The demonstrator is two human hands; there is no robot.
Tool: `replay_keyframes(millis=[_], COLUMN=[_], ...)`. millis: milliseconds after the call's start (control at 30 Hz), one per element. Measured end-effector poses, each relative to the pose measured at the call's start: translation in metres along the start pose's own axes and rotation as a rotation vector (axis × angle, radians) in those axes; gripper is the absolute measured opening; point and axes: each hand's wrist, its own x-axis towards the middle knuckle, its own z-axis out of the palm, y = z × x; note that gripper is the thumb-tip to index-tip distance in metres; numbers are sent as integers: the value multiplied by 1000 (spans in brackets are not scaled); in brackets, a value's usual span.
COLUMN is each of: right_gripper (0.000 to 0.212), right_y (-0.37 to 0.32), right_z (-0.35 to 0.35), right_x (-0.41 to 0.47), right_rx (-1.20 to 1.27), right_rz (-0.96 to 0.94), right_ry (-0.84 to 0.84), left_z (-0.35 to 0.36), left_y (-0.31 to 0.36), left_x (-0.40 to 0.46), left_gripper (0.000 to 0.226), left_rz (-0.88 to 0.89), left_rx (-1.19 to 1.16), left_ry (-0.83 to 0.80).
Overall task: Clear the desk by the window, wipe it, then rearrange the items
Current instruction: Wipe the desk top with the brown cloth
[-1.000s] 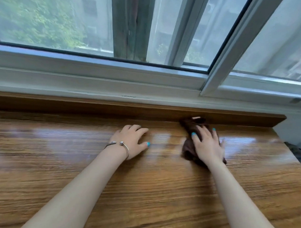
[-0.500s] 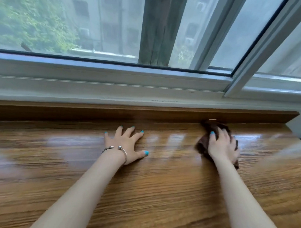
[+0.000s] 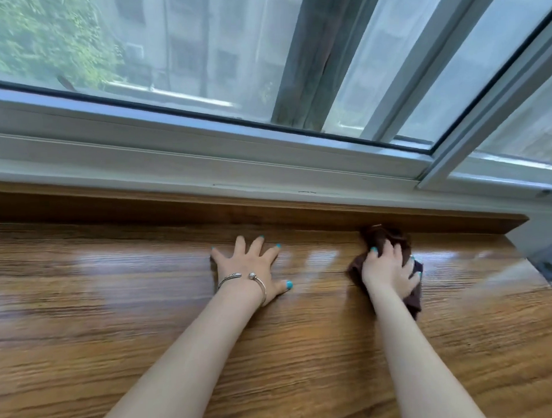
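desk [image 3: 146,307]: brown wood, shiny | left hand [image 3: 251,269]: flat on the desk, fingers spread, silver bracelet [image 3: 242,280] on the wrist | right hand [image 3: 388,272]: pressing down on a dark brown cloth [image 3: 414,294] near the back right corner | cloth: touches the raised back edge | window [image 3: 200,55]: behind the desk, white frame

On the desk [image 3: 115,308], the left hand [image 3: 250,266] lies left of the cloth [image 3: 382,236] under the right hand [image 3: 388,272].
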Motion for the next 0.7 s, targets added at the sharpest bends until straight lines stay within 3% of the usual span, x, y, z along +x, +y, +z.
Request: replay_keyframes(millis=[33,100,167,200,233,333,367,400,500,600,633,700], right_gripper=[50,51,48,47,46,45,46,47,50,48,47,46], right_y=[-20,-49,-48,-36,-17,38,38,25,-48,-88,-86,-62], right_z=[11,31,34,27,19,-10,-11,-7,29,43,41,33], right_x=[-22,-74,-91,-74,-53,-6,-8,-21,-95,-158,-149,-108], right_rx=[-10,-42,-82,-80,-70,-5,17,0,-24,-81,-71,-43], right_rz=[-57,-373,-658,-681,-572,20,146,140,-350,-860,-889,-640], right_ry=[19,5,-130,-171,-162,-52,-28,10,36,-201,-225,-178], left_z=[0,1,0,-3,-8,-17,-18,-16,-10,-7,-8,-8], left_y=[-3,-8,-12,-17,-24,-65,-82,-98,-129,-130,-127,-122], left_x=[0,-2,-2,-3,-4,-16,-21,-27,-38,-37,-36,-33], left_gripper=[75,75,79,85,92,103,104,104,106,108,109,109], left_rz=[1,14,43,66,84,68,52,34,-38,-41,-34,-27], left_rx=[3,13,0,-27,-67,-112,-81,-43,-59,-90,-82,-91], left_ry=[-3,-8,-7,-11,-10,69,80,69,-20,-64,-71,-77])
